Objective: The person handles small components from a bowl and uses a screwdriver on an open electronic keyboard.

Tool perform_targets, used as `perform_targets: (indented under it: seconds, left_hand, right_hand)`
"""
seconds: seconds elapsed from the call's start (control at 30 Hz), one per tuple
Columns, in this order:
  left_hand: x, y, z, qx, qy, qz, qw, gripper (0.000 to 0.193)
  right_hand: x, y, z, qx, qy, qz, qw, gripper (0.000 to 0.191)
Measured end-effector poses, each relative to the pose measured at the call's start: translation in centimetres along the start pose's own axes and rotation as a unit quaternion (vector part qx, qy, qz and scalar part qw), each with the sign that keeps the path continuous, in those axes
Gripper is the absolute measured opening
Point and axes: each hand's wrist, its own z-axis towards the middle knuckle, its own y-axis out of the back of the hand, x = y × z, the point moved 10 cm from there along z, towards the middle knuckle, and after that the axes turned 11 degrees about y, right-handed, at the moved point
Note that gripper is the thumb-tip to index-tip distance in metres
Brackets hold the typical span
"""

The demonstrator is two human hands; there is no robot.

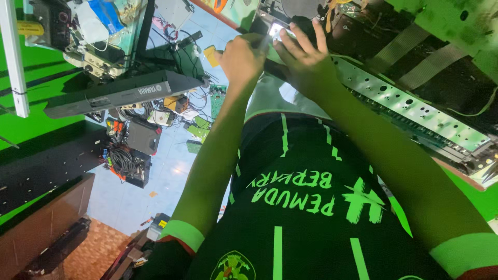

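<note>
Head view looks down the person's chest; both arms reach up toward 12 o'clock. Left hand (pixel 241 59) is curled shut around a thin tool (pixel 262 41) whose tip points at a small bright spot (pixel 276 29) on the opened device at the top of frame; what kind of tool it is can't be told. Right hand (pixel 306 52) lies flat, fingers spread, palm down on the dark edge of the same device, just beside the left hand at its 3 o'clock; it grips nothing. A long perforated metal strip (pixel 410 106) runs from the right hand toward 4 o'clock, set in the dark open chassis (pixel 446 78). At 9 o'clock of the hands, well apart, a dark keyboard case (pixel 122 93) lies tilted over clutter. Below it on the light blue floor (pixel 171 166): a bundle of black cables (pixel 122 158), a dark box (pixel 143 137), green circuit boards (pixel 199 129). A white bar (pixel 14 57) stands at the far 9 o'clock edge.
</note>
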Motion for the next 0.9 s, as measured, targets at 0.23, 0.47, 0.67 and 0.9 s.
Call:
perform_targets:
  seconds: [0.23,0.47,0.67,0.9]
  left_hand:
    - [0.3,-0.9,0.3,0.007,-0.009,0.002,1.0,0.024]
    - [0.9,-1.6,0.4,-0.013,-0.017,0.004,1.0,0.026]
    - [-0.5,-0.9,-0.8,-0.03,-0.08,0.0,0.996,0.03]
    - [-1.6,1.7,-4.7,-0.071,-0.297,0.101,0.947,0.03]
  right_hand:
    - [0.1,-0.1,0.0,-0.012,-0.01,0.019,1.0,0.034]
    - [0.2,-0.9,-0.4,-0.023,-0.003,0.016,1.0,0.034]
    - [0.9,-0.6,-0.2,-0.048,-0.002,-0.056,0.997,0.029]
    - [1.6,-1.4,0.3,0.022,-0.04,-0.066,0.997,0.031]
